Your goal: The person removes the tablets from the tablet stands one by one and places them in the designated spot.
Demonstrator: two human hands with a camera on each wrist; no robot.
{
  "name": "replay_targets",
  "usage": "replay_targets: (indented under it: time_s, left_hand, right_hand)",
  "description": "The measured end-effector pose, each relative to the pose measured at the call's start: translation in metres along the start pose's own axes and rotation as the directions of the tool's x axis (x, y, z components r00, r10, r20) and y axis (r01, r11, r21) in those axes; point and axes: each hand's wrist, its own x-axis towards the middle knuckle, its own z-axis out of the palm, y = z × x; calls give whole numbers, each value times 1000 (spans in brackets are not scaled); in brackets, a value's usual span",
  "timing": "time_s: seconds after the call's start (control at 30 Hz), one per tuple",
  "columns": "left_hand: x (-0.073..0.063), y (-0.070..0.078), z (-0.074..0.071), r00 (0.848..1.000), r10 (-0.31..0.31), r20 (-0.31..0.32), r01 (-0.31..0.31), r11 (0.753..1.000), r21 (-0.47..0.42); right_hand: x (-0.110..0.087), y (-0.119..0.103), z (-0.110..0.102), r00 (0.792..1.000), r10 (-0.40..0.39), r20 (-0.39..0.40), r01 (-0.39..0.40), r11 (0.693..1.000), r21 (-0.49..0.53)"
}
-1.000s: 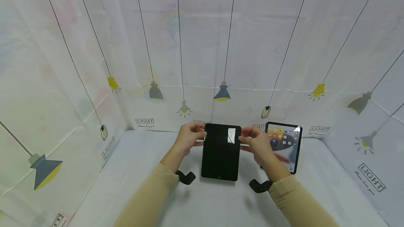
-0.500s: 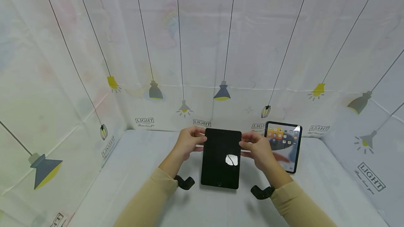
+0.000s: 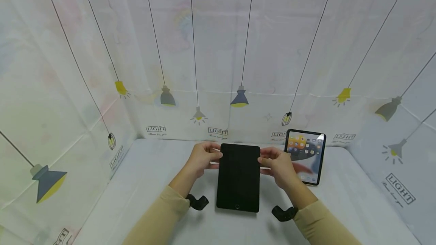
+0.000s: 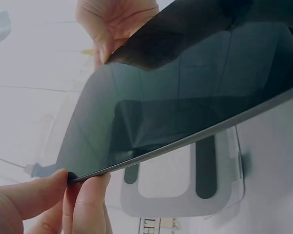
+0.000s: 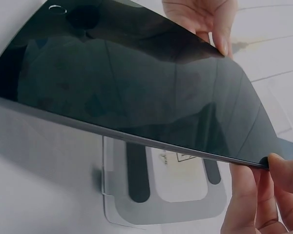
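A black tablet (image 3: 238, 177) with a dark screen is held between both hands above the white table, its home button toward me. My left hand (image 3: 218, 157) pinches its left edge near the far corner, thumb on top. My right hand (image 3: 261, 160) pinches the right edge opposite. In the left wrist view my fingertips (image 4: 80, 195) clamp the tablet (image 4: 185, 97) at its corner. The right wrist view shows the same grip by my right fingertips (image 5: 263, 180) on the tablet (image 5: 136, 83). Under it lies a clear stand (image 4: 185, 192) (image 5: 161, 195) with two grey strips.
A second tablet (image 3: 305, 157) with a lit icon screen stands propped at the back right, near the right hand. Cloth walls printed with lamps (image 3: 240, 99) close in the white table (image 3: 153, 169) at the back and both sides.
The black tablet has come down and toward me with both hands on it. The bright glare patch on its screen has slid down and vanished.
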Motion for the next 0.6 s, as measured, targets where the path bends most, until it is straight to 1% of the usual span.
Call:
replay_targets:
  time_s: [0.2,0.43,0.6]
  left_hand:
    - [-5,-6,0,1000,-25,4,25,1000,-1]
    - [-7,-22,-3,999,-41,16,41,999,-1]
    - [-11,-28,-3,998,-52,22,52,999,-2]
  right_hand:
    - [-7,6,2,1000,29,-3,-29,1000,2]
    - [-12,17,4,998,57,16,-58,998,18]
    - [-15,25,6,997,76,13,-76,997,10]
